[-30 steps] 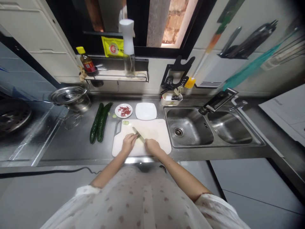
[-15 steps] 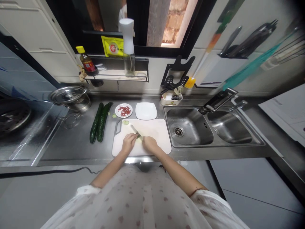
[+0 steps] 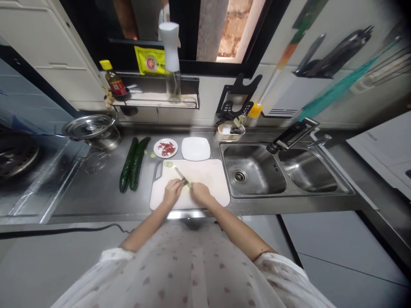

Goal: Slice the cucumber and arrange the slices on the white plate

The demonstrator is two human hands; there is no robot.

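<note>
A white cutting board [image 3: 212, 177] lies on the steel counter below me. My right hand [image 3: 201, 193] is closed round the handle of a knife [image 3: 181, 175], whose blade slants up and left across the board. Close against the blade, my left hand [image 3: 172, 191] has its fingers bent over a small dark-green piece of cucumber, mostly hidden by them. Pale green bits show on the board between both hands. A few cucumber slices [image 3: 168, 164] rest at the board's upper left corner.
Two whole cucumbers [image 3: 134, 167] lie left of the board. Behind it stand a plate of chopped red pieces [image 3: 165, 148] and a white square plate [image 3: 195, 149]. A double sink [image 3: 253, 194] is at right, a lidded steel pot [image 3: 93, 128] at far left.
The whole view has shifted slightly left. Both hands stay at nearly the same place on the board, with the knife still between them.
</note>
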